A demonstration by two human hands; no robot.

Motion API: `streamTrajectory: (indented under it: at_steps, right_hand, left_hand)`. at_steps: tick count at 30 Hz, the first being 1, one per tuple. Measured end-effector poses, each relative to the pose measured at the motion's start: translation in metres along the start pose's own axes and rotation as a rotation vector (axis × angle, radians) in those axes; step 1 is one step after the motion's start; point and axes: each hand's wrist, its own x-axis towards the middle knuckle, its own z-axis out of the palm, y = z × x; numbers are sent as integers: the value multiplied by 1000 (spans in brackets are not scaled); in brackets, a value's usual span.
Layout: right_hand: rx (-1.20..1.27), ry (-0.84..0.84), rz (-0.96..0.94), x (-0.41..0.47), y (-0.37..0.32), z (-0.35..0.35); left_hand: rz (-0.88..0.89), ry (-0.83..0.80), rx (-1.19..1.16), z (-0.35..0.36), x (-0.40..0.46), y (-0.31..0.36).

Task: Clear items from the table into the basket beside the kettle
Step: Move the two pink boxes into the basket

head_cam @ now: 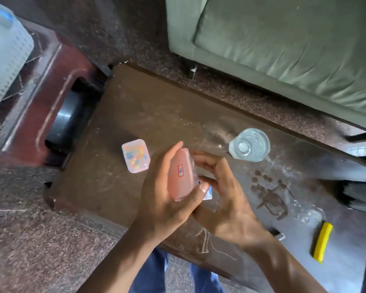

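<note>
Over the middle of the brown table (135, 106), my left hand (165, 197) grips a pink plastic box (180, 174) bearing a small red-framed label. My right hand (222, 191) cups the same box from the right, fingers curled against its edge. Under the hands a corner of something with a colourful print (208, 192) peeks out. Another small pink box (136, 155) with coloured contents lies on the table just left of my hands. To the right stands a clear glass (249, 147). A white perforated basket (6, 51) sits at the far left on a maroon stand.
A yellow bar-shaped object (322, 242) lies near the table's right end beside a small dark item (278, 234). Chalk-like scribbles mark the tabletop. A green sofa (283, 49) runs along the far side. The maroon stand (51, 102) holds a dark round object.
</note>
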Motion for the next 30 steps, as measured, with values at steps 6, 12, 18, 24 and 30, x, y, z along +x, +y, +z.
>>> streamTrajectory:
  at_steps: [6, 12, 18, 24, 30]
  right_hand:
    - [-382, 16, 141, 45, -1, 32]
    - [-669, -149, 84, 96, 13, 82]
    - [-785, -260, 125, 124, 25, 138]
    - [-1026, -189, 185, 145, 25, 168]
    - [-1044, -151, 240, 171, 15, 176]
  left_hand:
    - [-75, 196, 59, -53, 20, -26]
    - [-30, 392, 181, -88, 40, -43]
    - [-23, 404, 166, -121, 48, -53]
    - [-48, 433, 200, -151, 49, -57]
    - [-62, 483, 145, -181, 56, -58]
